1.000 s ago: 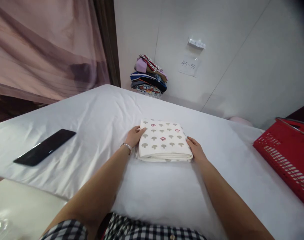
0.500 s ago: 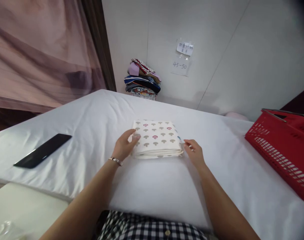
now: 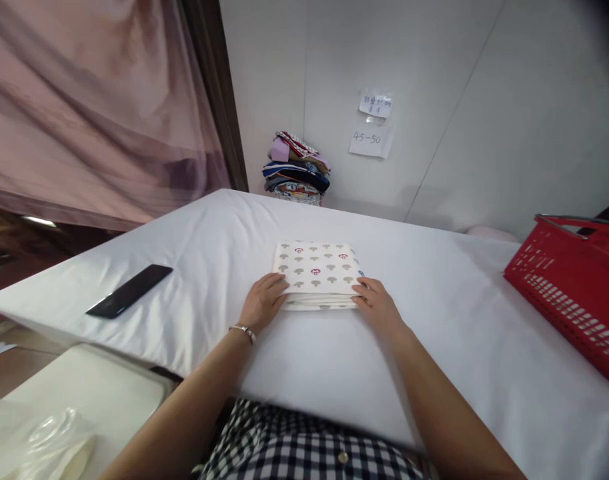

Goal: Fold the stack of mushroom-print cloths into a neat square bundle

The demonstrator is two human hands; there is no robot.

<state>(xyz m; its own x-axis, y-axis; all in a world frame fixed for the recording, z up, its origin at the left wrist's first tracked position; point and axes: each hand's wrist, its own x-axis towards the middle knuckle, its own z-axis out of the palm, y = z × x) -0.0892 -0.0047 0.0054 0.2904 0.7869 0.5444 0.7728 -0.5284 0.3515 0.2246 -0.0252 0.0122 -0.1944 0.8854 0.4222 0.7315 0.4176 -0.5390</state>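
Cloth (image 3: 317, 263): cream, folded in layers, grey mushrooms and three red ones on top | your left hand (image 3: 264, 304) and right hand (image 3: 379, 308) grip its near corners | it lies mid-way on the table (image 3: 324, 360) | one cloth, one black slab (image 3: 130, 291), one red basket (image 3: 577, 283) | white surface between all three

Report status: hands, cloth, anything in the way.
Left hand and right hand at near corners of folded cloth. Cloth lying flat on white table. Red basket right, black flat object left, both apart from cloth.
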